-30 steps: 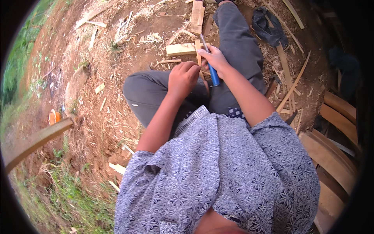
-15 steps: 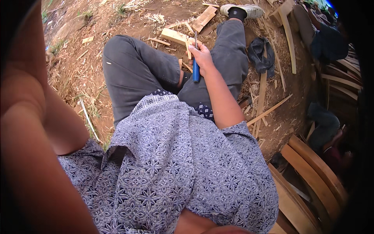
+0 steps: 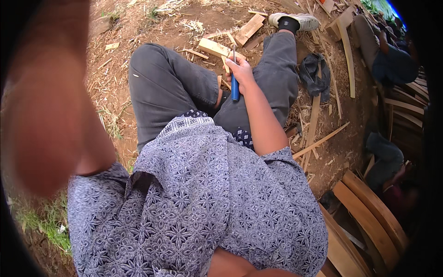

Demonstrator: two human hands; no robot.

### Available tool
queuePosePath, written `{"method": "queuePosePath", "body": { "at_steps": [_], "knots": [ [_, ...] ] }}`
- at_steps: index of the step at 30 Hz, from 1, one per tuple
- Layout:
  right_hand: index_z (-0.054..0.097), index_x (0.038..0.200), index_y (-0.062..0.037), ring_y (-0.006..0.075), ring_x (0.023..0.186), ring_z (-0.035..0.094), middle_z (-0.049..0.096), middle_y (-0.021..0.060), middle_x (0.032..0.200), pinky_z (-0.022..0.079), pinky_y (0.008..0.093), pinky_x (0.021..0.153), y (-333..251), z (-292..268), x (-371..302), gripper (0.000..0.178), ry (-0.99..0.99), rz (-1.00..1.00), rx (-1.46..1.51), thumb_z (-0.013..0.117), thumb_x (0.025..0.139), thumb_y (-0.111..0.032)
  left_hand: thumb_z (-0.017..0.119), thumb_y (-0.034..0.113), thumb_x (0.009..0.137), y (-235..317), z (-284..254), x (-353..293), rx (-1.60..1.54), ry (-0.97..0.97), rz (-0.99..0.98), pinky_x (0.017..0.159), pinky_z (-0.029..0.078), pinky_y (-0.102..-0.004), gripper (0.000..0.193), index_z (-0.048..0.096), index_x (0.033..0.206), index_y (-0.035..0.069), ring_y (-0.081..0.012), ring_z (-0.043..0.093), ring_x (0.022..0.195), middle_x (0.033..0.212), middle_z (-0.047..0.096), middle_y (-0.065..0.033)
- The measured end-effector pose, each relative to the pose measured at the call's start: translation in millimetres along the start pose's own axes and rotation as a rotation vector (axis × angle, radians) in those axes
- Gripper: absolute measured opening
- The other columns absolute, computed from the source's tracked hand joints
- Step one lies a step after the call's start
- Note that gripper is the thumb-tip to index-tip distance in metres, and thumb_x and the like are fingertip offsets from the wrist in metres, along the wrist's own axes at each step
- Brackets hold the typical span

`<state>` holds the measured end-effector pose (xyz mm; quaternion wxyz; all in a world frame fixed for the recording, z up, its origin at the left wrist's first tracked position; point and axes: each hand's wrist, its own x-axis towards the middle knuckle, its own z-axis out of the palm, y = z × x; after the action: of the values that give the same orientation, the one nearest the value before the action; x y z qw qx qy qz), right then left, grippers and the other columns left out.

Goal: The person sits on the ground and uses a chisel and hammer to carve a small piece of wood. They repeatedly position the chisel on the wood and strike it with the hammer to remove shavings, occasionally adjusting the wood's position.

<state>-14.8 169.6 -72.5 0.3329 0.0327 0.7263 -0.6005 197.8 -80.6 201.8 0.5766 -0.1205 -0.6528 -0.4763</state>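
Observation:
My right hand (image 3: 242, 72) is closed around a chisel (image 3: 235, 89) with a blue handle, over the gap between my legs. Its narrow metal blade points away from me, past my thumb. A thin pale wood strip (image 3: 225, 64) shows at my fingertips; whether they hold it I cannot tell. Just beyond lies a squared wood block (image 3: 216, 47) on the ground. On the left, my raised left hand and arm (image 3: 48, 134) loom close and badly blurred, and the fingers cannot be made out.
Shavings and offcuts litter the brown dirt, with another wood block (image 3: 250, 28) farther off. Beside my outstretched right leg lie a dark cloth (image 3: 314, 76) and long wood strips (image 3: 312, 124). Curved planks (image 3: 367, 214) are stacked at the lower right. Other people (image 3: 392, 64) sit along the right.
My left arm has swung: its blurred lower part has left the bottom left corner, uncovering grass there. The scene has shifted slightly right and down. My right hand keeps its grip on the chisel.

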Motion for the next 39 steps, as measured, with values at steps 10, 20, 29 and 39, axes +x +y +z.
{"method": "queuePosePath", "body": {
  "at_steps": [10, 20, 29, 39],
  "knots": [
    [0.054, 0.123, -0.0028, 0.0134, 0.061, 0.06, 0.063, 0.0058, 0.084, 0.049, 0.0283, 0.05, 8.0, 41.3, 14.2, 0.049, -0.099, -0.007, 0.06, 0.08, 0.087, -0.023, 0.078, 0.016, 0.083, -109.5, 63.2, -205.6, 0.398, -0.872, -0.708, 0.082, 0.056, -0.0419, 0.038, 0.065, 0.119, 0.008, -0.0322, 0.068, 0.099, 0.117, 0.067, -0.0114],
    [0.05, 0.133, -0.0002, 0.0146, 0.066, 0.066, 0.068, 0.0111, 0.095, 0.054, 0.03, 0.053, 9.8, 49.7, 26.4, 0.062, 0.018, 0.039, -0.018, 0.081, 0.083, -0.02, 0.071, 0.024, 0.089, -150.6, 84.4, -221.7, 0.507, -0.833, -0.423, 0.069, 0.056, -0.0417, 0.019, 0.067, 0.104, 0.013, -0.0292, 0.069, 0.085, 0.099, 0.067, -0.0046],
    [0.053, 0.119, -0.0034, 0.0155, 0.055, 0.062, 0.073, 0.0137, 0.09, 0.049, 0.0286, 0.047, -11.8, 56.4, 17.4, 0.045, 0.024, 0.128, 0.087, 0.056, 0.102, -0.045, 0.077, 0.015, 0.09, -208.7, 74.2, -201.1, 0.519, -0.244, -0.8, 0.066, 0.053, -0.0321, 0.012, 0.074, 0.091, 0.003, -0.0167, 0.071, 0.073, 0.079, 0.074, -0.0107],
    [0.052, 0.122, -0.0049, 0.014, 0.057, 0.059, 0.068, 0.0093, 0.084, 0.051, 0.0291, 0.049, -8.1, 56.8, 18.8, 0.042, 0.008, 0.145, -0.012, 0.052, 0.104, -0.042, 0.077, 0.015, 0.089, -210.8, 79.4, -208.5, 0.628, -0.394, -0.78, 0.071, 0.054, -0.0352, 0.015, 0.076, 0.096, 0.002, -0.0241, 0.072, 0.076, 0.085, 0.074, -0.0138]
  ]
}}
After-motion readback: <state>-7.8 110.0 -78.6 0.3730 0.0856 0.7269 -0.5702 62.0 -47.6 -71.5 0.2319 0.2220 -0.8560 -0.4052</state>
